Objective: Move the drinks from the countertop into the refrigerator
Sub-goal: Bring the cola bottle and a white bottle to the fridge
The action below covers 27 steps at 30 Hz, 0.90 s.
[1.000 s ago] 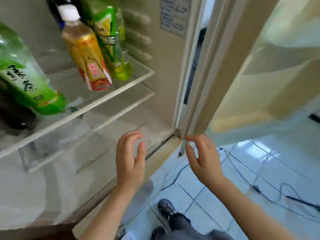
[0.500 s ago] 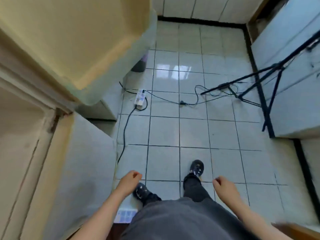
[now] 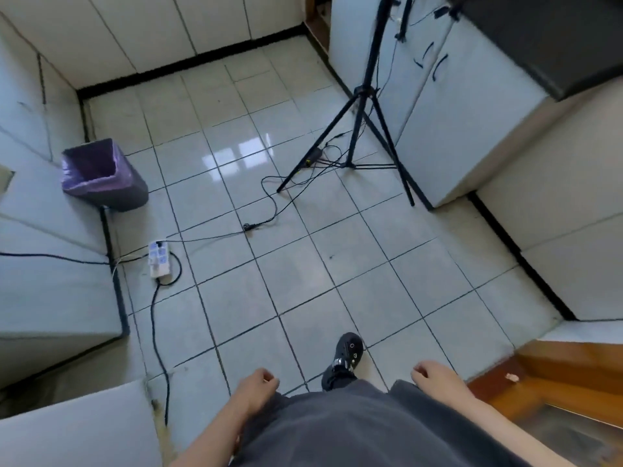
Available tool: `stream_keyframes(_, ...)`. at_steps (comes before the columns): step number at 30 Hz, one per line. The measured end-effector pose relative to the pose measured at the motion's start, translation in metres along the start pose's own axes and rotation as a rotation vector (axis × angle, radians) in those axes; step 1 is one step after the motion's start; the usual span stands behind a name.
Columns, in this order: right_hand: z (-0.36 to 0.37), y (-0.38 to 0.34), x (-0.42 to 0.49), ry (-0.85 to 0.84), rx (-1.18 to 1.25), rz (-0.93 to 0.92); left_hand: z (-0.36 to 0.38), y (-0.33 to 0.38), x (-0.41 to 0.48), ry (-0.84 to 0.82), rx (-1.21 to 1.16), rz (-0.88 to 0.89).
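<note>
No drinks and no refrigerator show in the head view. I look down at a pale tiled floor. My left hand hangs low by my grey trousers, fingers curled in, holding nothing. My right hand hangs on the other side, also loosely curled and empty. A dark countertop shows at the top right above white cabinets; nothing on it can be seen from here. One black shoe is forward on the tiles.
A black tripod stands in front of the cabinets with cables trailing from it. A white power strip and its cord lie at the left. A bin with a purple liner stands by the left wall. A wooden step is at the lower right.
My view has swung from the open refrigerator shelves to the kitchen floor and countertop side. Both hands have dropped from the refrigerator's edge to my sides, empty.
</note>
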State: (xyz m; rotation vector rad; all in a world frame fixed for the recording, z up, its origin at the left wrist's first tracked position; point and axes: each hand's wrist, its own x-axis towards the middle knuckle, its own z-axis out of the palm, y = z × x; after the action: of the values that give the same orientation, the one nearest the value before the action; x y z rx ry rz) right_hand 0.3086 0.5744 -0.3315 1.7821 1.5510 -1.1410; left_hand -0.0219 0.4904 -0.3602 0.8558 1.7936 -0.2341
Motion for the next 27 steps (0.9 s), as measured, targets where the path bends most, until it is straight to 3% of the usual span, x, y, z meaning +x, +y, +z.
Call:
stream_keyframes(8,-0.083,0.062,0.033,0.126,0.357,0.17,-0.046,0.187,0.046,0.02,0.139,0.197)
stream_keyframes(14,-0.109,0.081,0.06,0.015,0.563,0.3,-0.072,0.278,0.104,-0.064,0.292,0.222)
stream_keyframes(19,-0.157,0.092,0.077,0.016,0.83,0.409,-0.125,0.384,0.173,-0.142,0.524,0.256)
stream_keyframes(27,-0.25,0.093,0.109,0.263,1.067,0.559,-0.182,0.604,0.25,-0.069,0.538,0.42)
